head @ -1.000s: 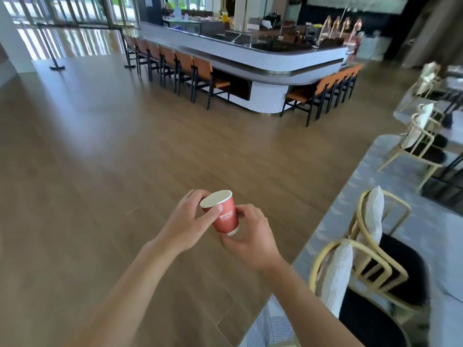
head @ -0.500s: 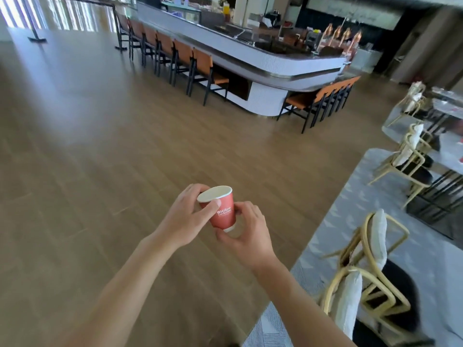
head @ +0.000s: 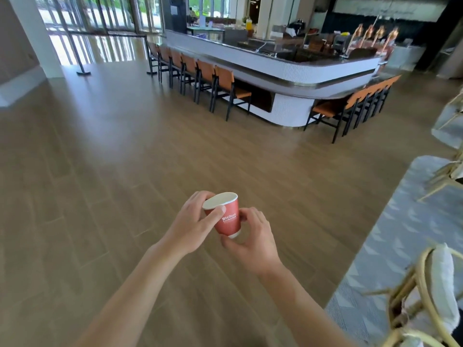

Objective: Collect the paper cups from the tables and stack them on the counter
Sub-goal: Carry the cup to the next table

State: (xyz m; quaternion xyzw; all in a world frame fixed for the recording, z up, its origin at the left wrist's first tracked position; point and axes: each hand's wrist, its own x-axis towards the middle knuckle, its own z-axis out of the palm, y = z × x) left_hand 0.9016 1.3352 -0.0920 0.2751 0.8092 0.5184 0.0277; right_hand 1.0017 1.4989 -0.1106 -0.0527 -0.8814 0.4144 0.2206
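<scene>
A red paper cup (head: 229,219) with white lettering and a white inside is held in front of me over the wooden floor, tilted slightly left. My left hand (head: 193,226) grips its upper part, thumb across the rim edge. My right hand (head: 250,236) curls round its base from the right and below. Whether it is one cup or a nested stack I cannot tell. The long curved white counter (head: 288,71) with a dark top stands across the room ahead.
Orange-backed bar chairs (head: 220,83) line the counter's left and right sides. A grey patterned carpet (head: 390,234) lies on the right, with gold-framed cushioned chairs (head: 426,291) at its near edge. Stanchion posts (head: 81,63) stand far left by the windows. Open wooden floor lies between me and the counter.
The view has swung up and left and the counter sits closer; the chairs on the right slid toward the frame edge. Both hands keep the same hold on the cup.
</scene>
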